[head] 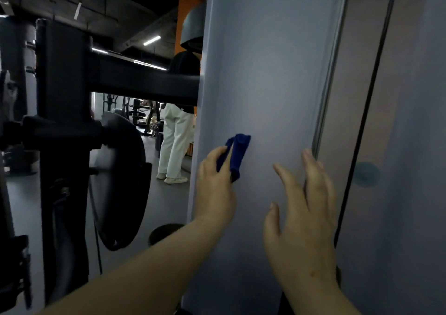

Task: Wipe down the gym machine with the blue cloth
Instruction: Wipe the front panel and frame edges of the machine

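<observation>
Blue cloth (237,154) is pressing against the grey panel (260,78) of a gym machine, bunched in a person's left hand (214,186).

Fingers of that left hand are curling round the cloth, its grip clamped on the fabric, low on the panel and near the panel's left edge. To the right of the cloth, the right hand (301,220) is lying against the same panel with fingers straight and spread apart, holding nothing, its fingertips reaching the metal strip (330,73) along the panel's right edge. Left of the panel, a black machine frame (65,121) is standing, and beyond it a person in white trousers (175,140) is standing on the floor.
</observation>
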A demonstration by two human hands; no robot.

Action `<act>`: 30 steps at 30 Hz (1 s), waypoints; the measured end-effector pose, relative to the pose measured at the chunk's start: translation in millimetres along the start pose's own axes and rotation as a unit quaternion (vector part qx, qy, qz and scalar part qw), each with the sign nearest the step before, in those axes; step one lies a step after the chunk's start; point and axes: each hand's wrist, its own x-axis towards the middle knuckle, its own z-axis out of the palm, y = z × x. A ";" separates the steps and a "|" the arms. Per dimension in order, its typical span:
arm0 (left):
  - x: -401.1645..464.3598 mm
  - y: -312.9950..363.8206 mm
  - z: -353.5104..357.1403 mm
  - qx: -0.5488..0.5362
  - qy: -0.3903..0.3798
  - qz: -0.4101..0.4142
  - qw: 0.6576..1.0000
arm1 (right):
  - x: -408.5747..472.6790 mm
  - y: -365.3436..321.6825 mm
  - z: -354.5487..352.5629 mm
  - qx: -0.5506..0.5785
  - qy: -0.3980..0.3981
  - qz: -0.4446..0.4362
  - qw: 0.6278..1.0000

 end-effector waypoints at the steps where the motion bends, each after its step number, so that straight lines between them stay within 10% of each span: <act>1: 8.9 -3.0 -0.5 -0.003 0.011 0.000 1.000 | -4.3 2.0 -1.6 0.017 -0.001 0.025 1.000; 4: 43.5 11.9 -8.2 -0.033 0.040 -0.049 0.997 | -9.7 6.4 -1.8 0.134 -0.011 0.111 0.985; 10: -26.3 44.9 5.1 -0.063 0.013 0.192 0.979 | -7.9 7.5 -9.3 0.350 -0.035 0.298 0.887; 14: -8.8 43.2 1.3 -0.071 0.034 0.187 0.979 | -11.4 16.7 -7.9 0.372 -0.054 0.372 0.849; 24: -44.9 35.3 0.4 0.018 0.011 0.303 0.953 | -34.2 31.5 -5.3 0.436 -0.057 0.421 0.793; 30: -10.5 69.5 -0.1 -0.014 0.060 0.235 0.970 | -55.4 29.9 4.0 0.445 -0.082 0.444 0.773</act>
